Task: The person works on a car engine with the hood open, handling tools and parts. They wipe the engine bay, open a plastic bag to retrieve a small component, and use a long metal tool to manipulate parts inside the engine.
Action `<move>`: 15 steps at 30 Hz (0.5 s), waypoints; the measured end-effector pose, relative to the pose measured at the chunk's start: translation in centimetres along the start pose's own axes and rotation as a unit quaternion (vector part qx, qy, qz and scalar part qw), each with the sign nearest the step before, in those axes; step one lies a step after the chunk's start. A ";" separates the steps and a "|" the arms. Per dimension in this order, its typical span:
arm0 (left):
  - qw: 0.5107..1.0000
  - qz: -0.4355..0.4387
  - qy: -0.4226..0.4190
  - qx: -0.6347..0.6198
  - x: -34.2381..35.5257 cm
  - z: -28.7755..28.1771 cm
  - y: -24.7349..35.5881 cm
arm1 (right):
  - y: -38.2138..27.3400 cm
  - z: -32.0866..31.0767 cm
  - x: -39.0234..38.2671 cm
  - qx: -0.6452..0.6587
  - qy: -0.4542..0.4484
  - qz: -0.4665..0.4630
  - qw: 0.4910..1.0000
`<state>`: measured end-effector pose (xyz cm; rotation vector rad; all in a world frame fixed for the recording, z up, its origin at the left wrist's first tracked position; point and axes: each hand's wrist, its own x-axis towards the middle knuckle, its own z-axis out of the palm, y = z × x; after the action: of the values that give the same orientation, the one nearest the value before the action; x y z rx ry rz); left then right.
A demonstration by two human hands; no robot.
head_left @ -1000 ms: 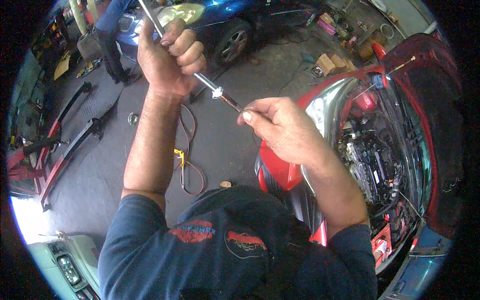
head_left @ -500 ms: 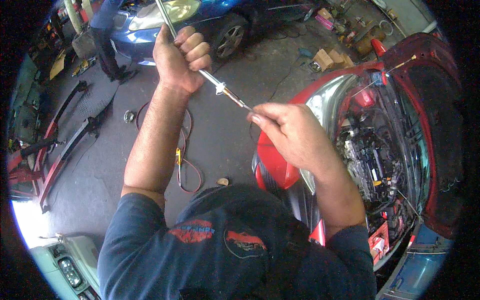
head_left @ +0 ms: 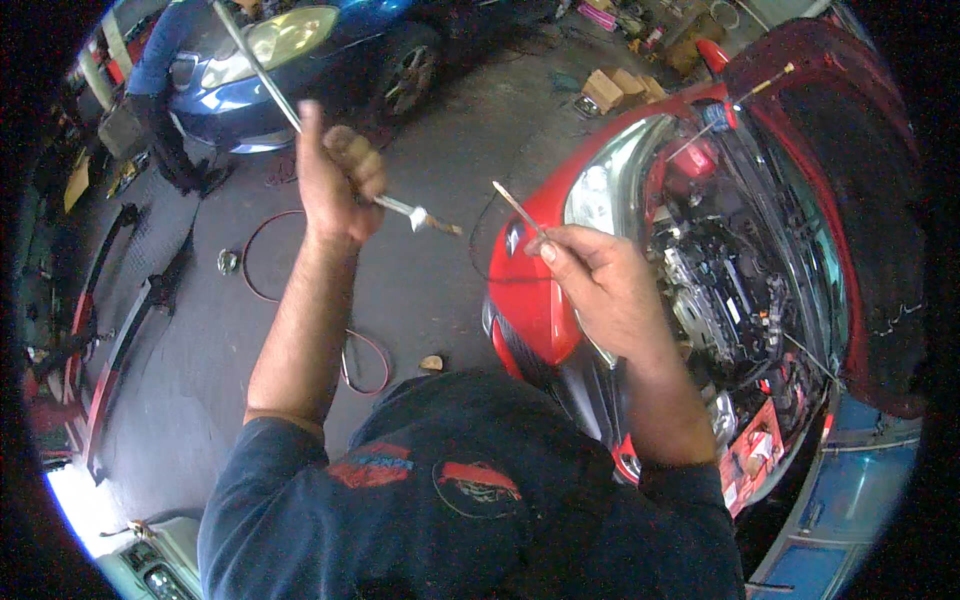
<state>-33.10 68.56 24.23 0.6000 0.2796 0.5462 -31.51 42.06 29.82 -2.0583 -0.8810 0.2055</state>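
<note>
My left hand [head_left: 338,185] is closed round a long, slim silver rod [head_left: 262,75], thumb raised alongside it. The rod slants from the upper left down to the right, with a white collar [head_left: 418,218] and a brownish end [head_left: 443,227] beyond my fist. Between thumb and forefinger, my right hand [head_left: 600,280] pinches a thin, pale-tipped metal stick [head_left: 516,208] pointing up and left. A gap separates the stick from the rod's end. Both hands are raised above the floor, the right one in front of a red car [head_left: 545,305].
The red car's hood [head_left: 820,110] is up over its engine bay [head_left: 735,290]. A blue car [head_left: 245,100] stands ahead, with a person [head_left: 165,115] beside it. A red hose [head_left: 250,260] loops on the floor. Long bars [head_left: 120,340] lie left; cardboard boxes [head_left: 612,90] sit far right.
The thin stick has come away from the rod's brownish end. My right hand has moved slightly down and the stick now points upward; my left hand has dropped a little with the rod.
</note>
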 end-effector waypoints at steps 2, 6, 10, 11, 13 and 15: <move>0.996 -0.041 0.010 0.080 -1.9 1.1 -1.3 | -0.2 0.2 0.3 -0.010 0.000 0.024 1.000; 0.960 -0.030 -0.125 0.248 -4.8 2.5 -2.3 | -1.0 1.1 1.7 -0.056 0.014 -0.005 0.998; 0.941 0.011 -0.148 0.305 -5.4 3.9 -2.9 | -1.4 1.9 2.9 -0.083 0.021 -0.019 0.996; 0.939 0.018 -0.140 0.314 -5.2 3.9 -2.8 | -1.3 1.8 2.8 -0.083 0.011 -0.007 0.996; 0.920 0.071 -0.068 0.379 -4.2 3.4 -2.4 | -0.8 1.1 2.0 -0.074 -0.010 -0.013 0.997; 0.925 0.074 0.009 0.374 -2.6 1.6 -1.5 | 0.6 -0.1 0.3 -0.095 0.015 0.003 0.995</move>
<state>-34.01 65.33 24.81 1.3671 0.4671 0.5864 -30.94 41.98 29.48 -2.2339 -0.9054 0.0976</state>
